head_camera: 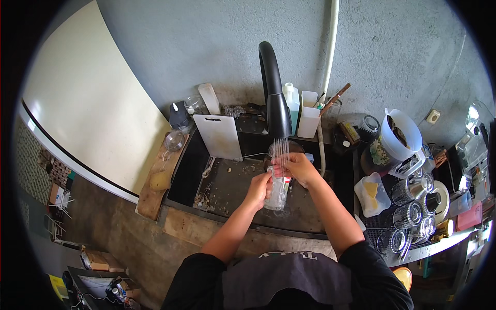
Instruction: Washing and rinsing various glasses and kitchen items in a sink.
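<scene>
My left hand (257,192) grips the upper side of a clear, wet container (276,197) with a red printed patch; whether it is a plastic pouch or a glass is hard to tell. Close to its upper end is my right hand (297,167), fingers bent under the running water (281,149). Whether those fingers pinch the rim is hidden by the spray. Water falls from a black faucet (279,116) directly above. Both hands are over the dark sink (232,190), whose floor carries scattered food scraps (203,201). A round dark pan (296,147) lies partly hidden behind my right hand.
A white cutting board (217,135) leans at the sink's back left. Along the left edge, a wooden plank (149,205) bears a sponge (160,181). Upturned glasses (407,215) crowd the right-hand rack, near a plastic pitcher (405,128). A soap bottle (293,104) stands behind the faucet.
</scene>
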The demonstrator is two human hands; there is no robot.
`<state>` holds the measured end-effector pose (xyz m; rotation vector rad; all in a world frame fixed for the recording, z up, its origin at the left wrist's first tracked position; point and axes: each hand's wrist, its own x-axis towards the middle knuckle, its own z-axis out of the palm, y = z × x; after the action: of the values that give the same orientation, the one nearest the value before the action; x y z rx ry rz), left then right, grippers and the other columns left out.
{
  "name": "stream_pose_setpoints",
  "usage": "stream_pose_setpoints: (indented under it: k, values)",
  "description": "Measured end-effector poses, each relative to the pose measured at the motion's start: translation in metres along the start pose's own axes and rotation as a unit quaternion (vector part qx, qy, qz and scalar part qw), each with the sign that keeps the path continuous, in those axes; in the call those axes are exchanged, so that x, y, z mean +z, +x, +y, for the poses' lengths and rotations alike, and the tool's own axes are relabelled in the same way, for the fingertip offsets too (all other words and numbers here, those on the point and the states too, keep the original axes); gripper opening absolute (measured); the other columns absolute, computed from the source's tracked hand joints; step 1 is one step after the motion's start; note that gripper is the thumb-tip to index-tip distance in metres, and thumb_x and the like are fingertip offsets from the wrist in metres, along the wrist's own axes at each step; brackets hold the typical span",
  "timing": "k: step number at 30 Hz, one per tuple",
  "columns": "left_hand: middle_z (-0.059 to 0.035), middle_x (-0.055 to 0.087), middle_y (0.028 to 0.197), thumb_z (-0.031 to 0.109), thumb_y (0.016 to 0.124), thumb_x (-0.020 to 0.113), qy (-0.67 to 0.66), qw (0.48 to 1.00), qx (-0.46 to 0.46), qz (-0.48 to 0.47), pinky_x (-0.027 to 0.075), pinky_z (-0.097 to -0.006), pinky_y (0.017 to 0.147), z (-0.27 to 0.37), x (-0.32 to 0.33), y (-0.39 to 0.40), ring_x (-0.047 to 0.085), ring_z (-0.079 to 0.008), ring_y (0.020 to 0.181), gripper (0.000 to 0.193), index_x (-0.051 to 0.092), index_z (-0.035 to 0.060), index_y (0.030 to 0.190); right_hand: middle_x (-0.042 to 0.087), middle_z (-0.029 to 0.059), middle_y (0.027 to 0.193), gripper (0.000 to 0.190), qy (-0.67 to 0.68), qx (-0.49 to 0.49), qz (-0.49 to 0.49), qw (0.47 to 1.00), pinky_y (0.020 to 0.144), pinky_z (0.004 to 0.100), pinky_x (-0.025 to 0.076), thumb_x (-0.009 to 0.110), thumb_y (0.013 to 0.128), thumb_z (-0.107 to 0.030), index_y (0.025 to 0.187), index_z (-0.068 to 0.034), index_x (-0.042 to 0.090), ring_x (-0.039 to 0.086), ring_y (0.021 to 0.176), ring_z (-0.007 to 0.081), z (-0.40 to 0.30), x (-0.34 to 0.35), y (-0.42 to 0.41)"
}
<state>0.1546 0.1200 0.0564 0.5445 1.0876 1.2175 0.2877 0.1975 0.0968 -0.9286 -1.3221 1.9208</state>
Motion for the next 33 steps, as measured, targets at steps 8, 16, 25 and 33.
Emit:
stream_pose_setpoints:
  k: [8,16,25,33]
  values:
    - [0.0088,0.024,0.049,0.031,0.086,0.048,-0.054,0.998,-0.025,-0.010,0.013,-0.0219,0.037,0.004,0.007,-0.004,0.018,-0.0035,0.037,0.028,0.038,0.0145,0.067,0.050,0.0003,0.062,0.026,0.165,0.086,0.010,0.983,0.044,0.0194,0.040,0.058,0.084,-0.024,0.088,0.001,0.056,0.047,0.047,0.0073,0.007,0.021,0.030]
    - [0.0098,0.025,0.049,0.032,0.087,0.048,-0.072,0.997,-0.035,-0.015,0.012,-0.0200,0.037,0.005,0.002,-0.009,0.018,-0.0027,0.038,0.026,0.038,0.0158,0.068,0.022,-0.0050,0.041,0.054,0.181,0.121,-0.134,0.967,0.030,0.0211,0.014,0.039,0.083,-0.058,0.050,-0.016,0.031,0.019,0.031,0.0070,-0.008,0.026,0.045]
    - [0.0091,0.023,0.049,0.035,0.087,0.047,-0.120,0.992,0.013,-0.025,0.014,-0.0202,0.038,0.014,-0.007,-0.006,0.018,-0.0041,0.039,0.029,0.037,0.0171,0.066,0.048,0.0025,0.060,0.025,-0.178,-0.264,0.127,0.939,0.061,0.0284,0.044,0.062,0.079,-0.026,0.083,-0.002,0.058,0.054,0.064,0.0172,0.007,0.020,0.022]
    - [0.0092,0.019,0.050,0.038,0.087,0.047,-0.286,0.930,-0.058,-0.221,0.016,-0.0195,0.037,0.004,-0.027,0.015,0.017,-0.0033,0.037,0.032,0.036,0.0189,0.063,0.056,0.0095,0.106,0.051,0.225,0.055,-0.086,0.969,0.082,0.0342,0.044,0.055,0.080,-0.042,0.113,-0.003,0.048,0.055,0.096,0.0193,0.050,-0.007,-0.015]
